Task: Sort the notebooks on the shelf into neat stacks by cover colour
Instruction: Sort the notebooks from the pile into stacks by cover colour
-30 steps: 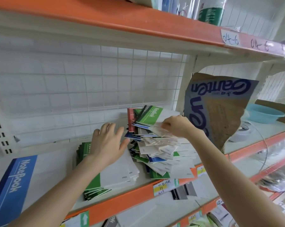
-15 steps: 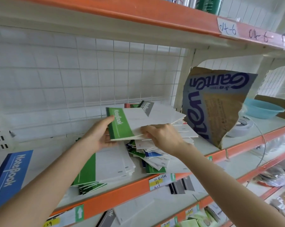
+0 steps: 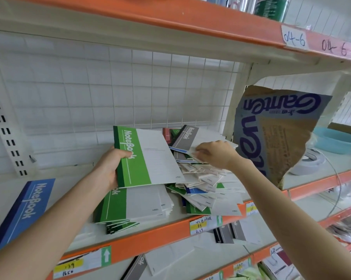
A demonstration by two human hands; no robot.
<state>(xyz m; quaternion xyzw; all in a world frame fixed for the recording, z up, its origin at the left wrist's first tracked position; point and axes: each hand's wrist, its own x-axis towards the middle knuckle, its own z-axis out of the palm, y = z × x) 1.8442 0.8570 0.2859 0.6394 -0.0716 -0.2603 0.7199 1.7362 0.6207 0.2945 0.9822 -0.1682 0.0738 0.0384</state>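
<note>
Orange-edged shelving (image 3: 160,236), white wire-grid back (image 3: 130,87) (label (image 3: 294,38): 04-6).

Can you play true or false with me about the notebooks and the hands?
1. The left hand holds a green notebook. True.
2. The right hand lifts a red notebook high. False: its fingers touch the messy pile.
3. A blue notebook lies at the left of the shelf. True.
4. The green stack sits on the floor. False: it lies on the shelf, below the held notebook.
</note>
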